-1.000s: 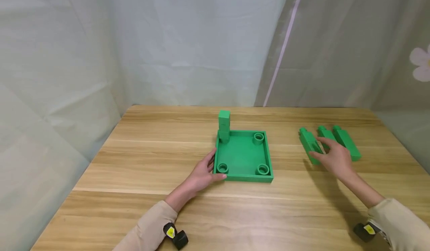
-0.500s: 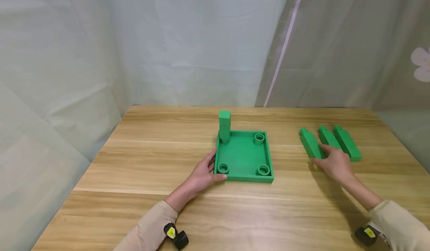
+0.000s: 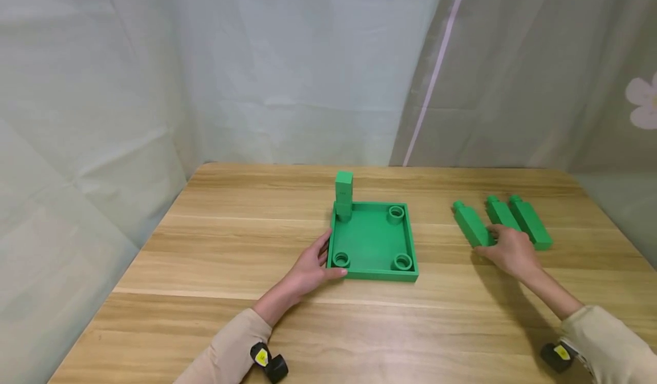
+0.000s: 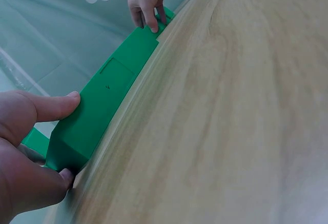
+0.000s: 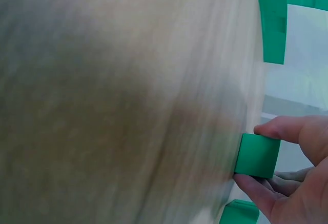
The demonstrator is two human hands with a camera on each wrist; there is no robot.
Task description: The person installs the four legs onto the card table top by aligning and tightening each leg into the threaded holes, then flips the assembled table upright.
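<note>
A green square tray [image 3: 410, 241] with round sockets in its corners lies mid-table. One green peg [image 3: 343, 194] stands upright in its far-left socket. My left hand [image 3: 328, 255] grips the tray's near-left corner, thumb [image 4: 51, 106] on the front wall. Three more green pegs lie side by side to the right. My right hand [image 3: 487, 242] pinches the near end of the leftmost peg [image 3: 468, 223]; in the right wrist view, thumb and fingers clamp that end [image 5: 258, 156]. The middle peg [image 3: 499, 213] and right peg [image 3: 531, 224] lie just beyond the hand.
The wooden table [image 3: 256, 327] is walled by pale curtains at the back and left. A grey curtain with a flower print [image 3: 641, 101] hangs at the right. Bare wood lies in front of the tray and to its left.
My right hand has dropped from above the lying pegs to the leftmost peg's near end and closed on it; that peg's far end has swung slightly left. The left hand stays on the tray.
</note>
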